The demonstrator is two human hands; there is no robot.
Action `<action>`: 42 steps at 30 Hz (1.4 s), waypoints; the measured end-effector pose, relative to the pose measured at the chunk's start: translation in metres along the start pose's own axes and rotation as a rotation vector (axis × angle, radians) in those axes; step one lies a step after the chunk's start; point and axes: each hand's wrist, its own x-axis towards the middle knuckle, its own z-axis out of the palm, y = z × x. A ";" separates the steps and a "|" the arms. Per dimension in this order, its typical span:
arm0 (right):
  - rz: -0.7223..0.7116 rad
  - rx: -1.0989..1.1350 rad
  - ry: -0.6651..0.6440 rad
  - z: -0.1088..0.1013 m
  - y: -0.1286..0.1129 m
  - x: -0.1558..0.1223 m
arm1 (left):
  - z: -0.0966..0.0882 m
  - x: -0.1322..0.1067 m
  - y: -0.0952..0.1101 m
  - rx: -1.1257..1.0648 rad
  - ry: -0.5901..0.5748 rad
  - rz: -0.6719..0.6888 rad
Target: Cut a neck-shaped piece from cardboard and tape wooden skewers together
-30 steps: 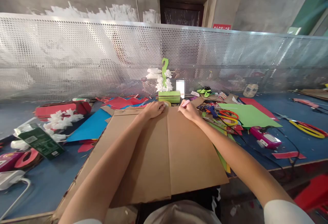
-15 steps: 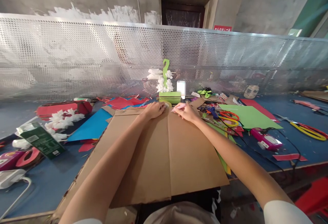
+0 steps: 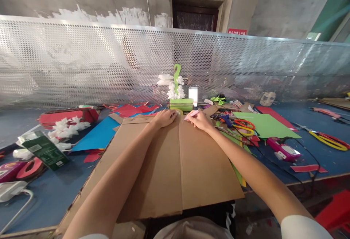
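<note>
A large flattened brown cardboard sheet (image 3: 175, 166) lies in front of me on the blue table. My left hand (image 3: 164, 117) rests palm down at the sheet's far edge, fingers curled over a small round tape roll (image 3: 179, 112). My right hand (image 3: 201, 119) is closed around a pink pen-like tool (image 3: 190, 114), whose tip points left at the cardboard's far edge near the centre crease. The two hands are close together, a few fingers' width apart.
A green stand with white paper flowers (image 3: 177, 96) is just beyond the hands. Scissors (image 3: 243, 126), green paper (image 3: 262, 124), a pink glue gun (image 3: 283, 148) and yellow scissors (image 3: 328, 138) lie right. Blue paper (image 3: 95, 135), white flowers (image 3: 65, 127) and a green box (image 3: 43, 149) lie left. A perforated metal screen (image 3: 82, 64) runs behind.
My right hand has shifted slightly left and lowered the pink tool's tip toward the cardboard edge. The left hand has stayed in place.
</note>
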 end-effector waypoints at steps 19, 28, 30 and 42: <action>0.081 -0.175 0.130 -0.003 -0.017 -0.009 | -0.001 0.000 0.001 0.017 0.002 0.003; -0.032 -0.074 0.014 -0.001 -0.016 -0.011 | -0.003 -0.001 0.003 0.009 -0.002 -0.006; -0.038 -0.039 0.024 0.000 -0.014 -0.010 | -0.003 -0.001 0.004 0.012 -0.003 -0.010; -0.076 0.018 -0.078 0.000 -0.014 -0.011 | -0.003 -0.001 0.004 0.010 0.000 -0.006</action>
